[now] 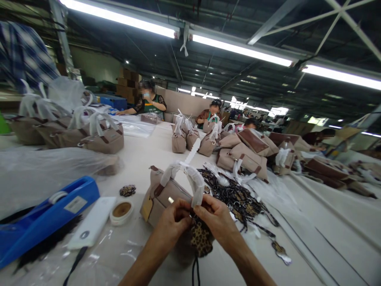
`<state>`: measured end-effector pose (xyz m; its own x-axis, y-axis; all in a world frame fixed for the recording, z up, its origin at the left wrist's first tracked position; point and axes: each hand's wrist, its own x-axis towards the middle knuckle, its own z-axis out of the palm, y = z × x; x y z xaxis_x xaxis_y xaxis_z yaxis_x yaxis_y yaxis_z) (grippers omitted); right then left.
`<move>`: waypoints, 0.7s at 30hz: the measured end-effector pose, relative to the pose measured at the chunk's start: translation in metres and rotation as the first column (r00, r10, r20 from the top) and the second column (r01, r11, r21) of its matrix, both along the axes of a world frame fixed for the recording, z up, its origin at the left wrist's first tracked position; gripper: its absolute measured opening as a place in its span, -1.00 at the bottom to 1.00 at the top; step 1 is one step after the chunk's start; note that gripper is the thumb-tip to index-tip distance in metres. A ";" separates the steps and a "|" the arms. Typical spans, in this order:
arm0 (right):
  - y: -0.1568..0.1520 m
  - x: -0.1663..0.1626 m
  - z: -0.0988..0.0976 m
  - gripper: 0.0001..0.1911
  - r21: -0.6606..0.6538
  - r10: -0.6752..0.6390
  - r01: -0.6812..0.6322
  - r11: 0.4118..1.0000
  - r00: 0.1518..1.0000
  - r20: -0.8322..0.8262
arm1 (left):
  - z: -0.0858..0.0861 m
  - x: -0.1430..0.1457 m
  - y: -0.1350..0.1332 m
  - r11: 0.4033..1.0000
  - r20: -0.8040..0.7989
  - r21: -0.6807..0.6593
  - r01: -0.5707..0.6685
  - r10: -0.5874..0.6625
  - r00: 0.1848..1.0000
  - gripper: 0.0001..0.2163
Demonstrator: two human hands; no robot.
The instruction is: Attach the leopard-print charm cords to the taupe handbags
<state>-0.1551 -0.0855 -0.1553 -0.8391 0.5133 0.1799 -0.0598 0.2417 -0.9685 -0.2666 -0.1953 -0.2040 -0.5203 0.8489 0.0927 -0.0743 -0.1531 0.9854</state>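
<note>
Left hand [174, 218] and right hand [218, 218] at fabric bag's [159, 208] film-wrapped handle [196, 184]; fingers [204, 214] overlap, can't tell their grip. Scalloped leopard-print charm [202, 240] below. Surface's [133, 159] near edge cut off.

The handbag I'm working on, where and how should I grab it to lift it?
Probably by the top of its white-wrapped handle, reaching down from above and hooking fingers under the arch. It stands up from the handbag, leaving an open loop, while your left hand, right hand and the leopard-print charm crowd the near side.
</note>
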 end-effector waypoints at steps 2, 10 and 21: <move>-0.002 0.000 0.002 -0.76 0.027 -0.013 0.013 1.000 1.000 0.010 | -0.001 0.002 0.001 1.000 0.050 0.025 0.010 -0.012 0.999 -0.79; -0.009 0.001 0.001 -0.75 0.137 -0.096 0.092 0.986 0.995 0.023 | -0.016 0.011 0.007 0.970 0.451 0.130 -0.207 0.128 0.883 -0.61; -0.011 -0.012 -0.009 -0.88 0.575 -0.331 0.196 0.795 0.933 0.140 | -0.017 0.004 0.014 0.966 0.159 0.119 -0.227 0.207 0.965 -0.78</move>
<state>-0.1674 -0.0968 -0.1640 -0.7370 0.5937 0.3230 0.2828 0.7049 -0.6505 -0.2623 -0.1818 -0.2212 -0.7072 0.6985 0.1094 -0.1639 -0.3125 0.9357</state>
